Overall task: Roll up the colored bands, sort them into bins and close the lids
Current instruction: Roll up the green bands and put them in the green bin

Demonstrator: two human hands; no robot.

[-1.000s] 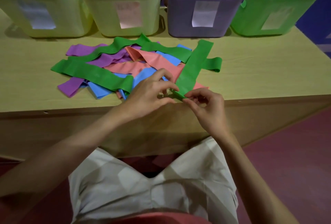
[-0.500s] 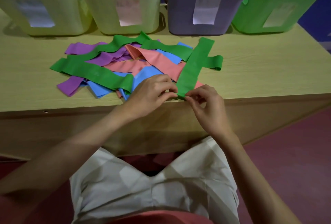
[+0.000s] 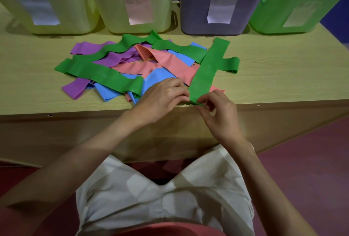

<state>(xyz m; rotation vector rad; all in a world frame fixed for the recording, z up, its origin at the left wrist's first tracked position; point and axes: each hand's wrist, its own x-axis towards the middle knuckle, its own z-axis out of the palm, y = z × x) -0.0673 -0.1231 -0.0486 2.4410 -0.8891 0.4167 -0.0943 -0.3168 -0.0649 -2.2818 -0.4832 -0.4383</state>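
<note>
A long green band (image 3: 208, 67) lies stretched from the table's front edge toward the purple bin (image 3: 221, 5). Its near end is folded over at the edge, where my left hand (image 3: 162, 98) and my right hand (image 3: 217, 109) both pinch it. Behind my left hand is a heap of flat bands: green (image 3: 100, 73), purple (image 3: 88, 48), salmon (image 3: 170, 62) and blue (image 3: 160, 77). At the back stand two pale yellow-green bins (image 3: 47, 3) (image 3: 132, 3), the purple bin and a green bin (image 3: 298, 3), all without lids on them.
The wooden table (image 3: 283, 69) has bare surface to the right of the bands and at the far left. Each bin carries a paper label on its front. My lap is below the table's front edge (image 3: 283, 103).
Both hands have stayed at the near end of the green band, fingers shifting as the end folds over. The view has tilted slightly down.
</note>
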